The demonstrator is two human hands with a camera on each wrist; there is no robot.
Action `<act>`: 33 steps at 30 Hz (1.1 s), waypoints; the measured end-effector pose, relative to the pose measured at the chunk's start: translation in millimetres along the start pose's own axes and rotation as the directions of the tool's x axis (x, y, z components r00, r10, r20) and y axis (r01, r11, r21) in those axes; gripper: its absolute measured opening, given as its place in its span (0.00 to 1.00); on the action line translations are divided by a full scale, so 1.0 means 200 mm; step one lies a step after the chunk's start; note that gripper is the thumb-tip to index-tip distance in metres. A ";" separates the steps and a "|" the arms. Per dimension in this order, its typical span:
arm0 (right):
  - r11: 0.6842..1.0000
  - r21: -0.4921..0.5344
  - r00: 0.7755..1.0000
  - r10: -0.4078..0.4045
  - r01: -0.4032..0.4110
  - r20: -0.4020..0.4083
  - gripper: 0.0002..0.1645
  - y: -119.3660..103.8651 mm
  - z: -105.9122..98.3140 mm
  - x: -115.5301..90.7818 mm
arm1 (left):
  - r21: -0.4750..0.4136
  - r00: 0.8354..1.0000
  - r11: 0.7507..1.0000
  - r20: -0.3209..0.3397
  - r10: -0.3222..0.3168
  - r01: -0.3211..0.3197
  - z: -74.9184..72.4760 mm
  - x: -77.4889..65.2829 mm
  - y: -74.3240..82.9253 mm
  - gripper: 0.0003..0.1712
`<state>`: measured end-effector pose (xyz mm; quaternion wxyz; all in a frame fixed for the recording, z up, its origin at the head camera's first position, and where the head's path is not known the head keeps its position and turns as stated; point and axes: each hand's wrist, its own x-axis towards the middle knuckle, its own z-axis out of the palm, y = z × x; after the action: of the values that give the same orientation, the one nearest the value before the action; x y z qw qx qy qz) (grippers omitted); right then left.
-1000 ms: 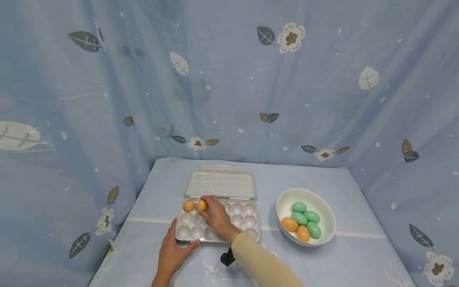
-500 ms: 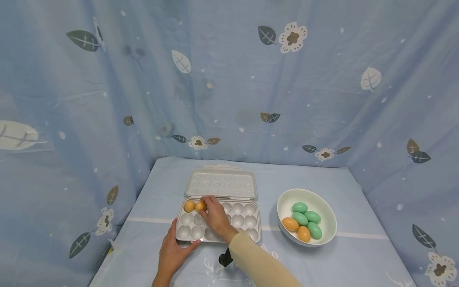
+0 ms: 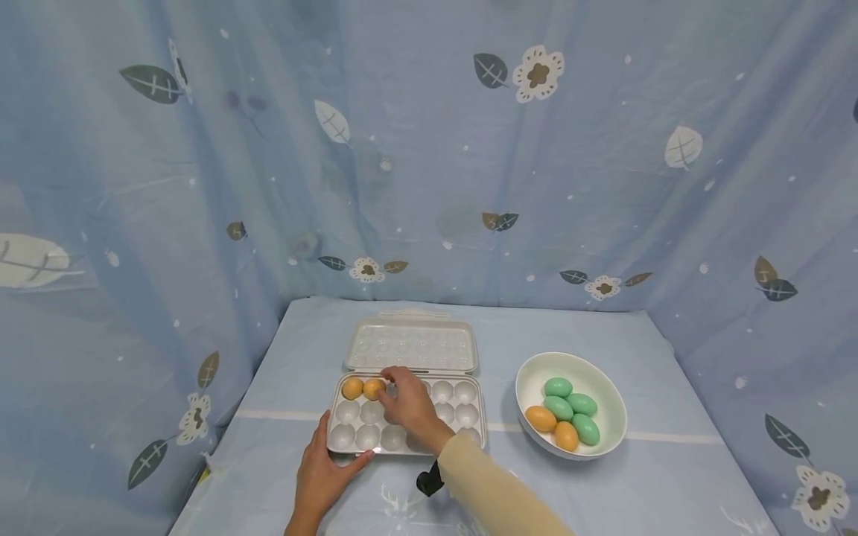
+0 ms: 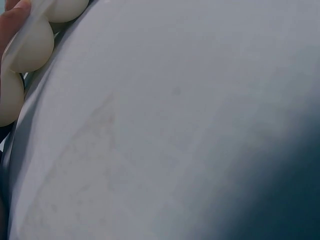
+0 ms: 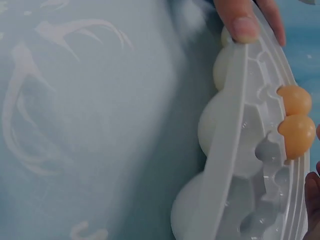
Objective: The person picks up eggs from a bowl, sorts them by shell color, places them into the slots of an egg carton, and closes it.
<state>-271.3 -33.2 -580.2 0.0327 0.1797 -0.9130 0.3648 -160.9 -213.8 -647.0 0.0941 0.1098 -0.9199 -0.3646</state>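
A pale egg carton (image 3: 405, 452) lies with its ribbed lid (image 3: 412, 342) folded back. Two orange eggs, the corner egg (image 3: 352, 388) and a second egg (image 3: 374, 388), sit side by side in its far-left cups. My left hand (image 3: 318, 473) grips the near-left corner, thumb on the front rim, fingers along the left side. Just right of the second egg, my right hand (image 3: 410, 409) hovers over the cups with fingers parted and nothing held. In the right wrist view its fingertips (image 5: 312, 187) show at the right edge, apart from the eggs.
A white bowl (image 3: 606, 387) to the right holds several green eggs (image 3: 558, 407) and two orange eggs (image 3: 566, 436). A black object (image 3: 429, 480) shows below the right forearm. Patterned blue curtains (image 3: 429, 149) surround the light blue tabletop (image 3: 670, 484).
The second orange egg has settled into its cup, and my right hand has let go and drawn slightly right. My left hand stays on the carton's corner.
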 end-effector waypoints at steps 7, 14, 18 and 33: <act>1.000 0.013 0.999 -0.018 0.018 -0.048 0.23 0.04 -0.11 0.01 | -0.003 1.000 1.000 -0.017 0.019 -0.019 0.01 0.01 -0.01 0.75; 0.998 0.038 0.994 -0.040 0.044 -0.101 0.25 0.11 -0.24 0.00 | -0.001 1.000 1.000 -0.014 0.011 -0.011 0.00 0.01 0.01 0.75; 0.996 0.050 0.987 -0.061 0.069 -0.148 0.23 0.17 -0.30 -0.01 | -0.004 1.000 1.000 -0.006 0.005 -0.005 -0.01 0.01 0.01 0.75; 0.996 0.068 0.964 -0.043 0.063 -0.262 0.25 0.38 -0.57 -0.11 | -0.001 0.999 0.999 0.023 -0.034 0.034 0.01 0.03 0.00 0.78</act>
<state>-284.9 101.4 -550.4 0.1553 0.1557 -0.8811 0.4187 -166.1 -214.2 -647.0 0.0775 0.1213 -0.9187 -0.3679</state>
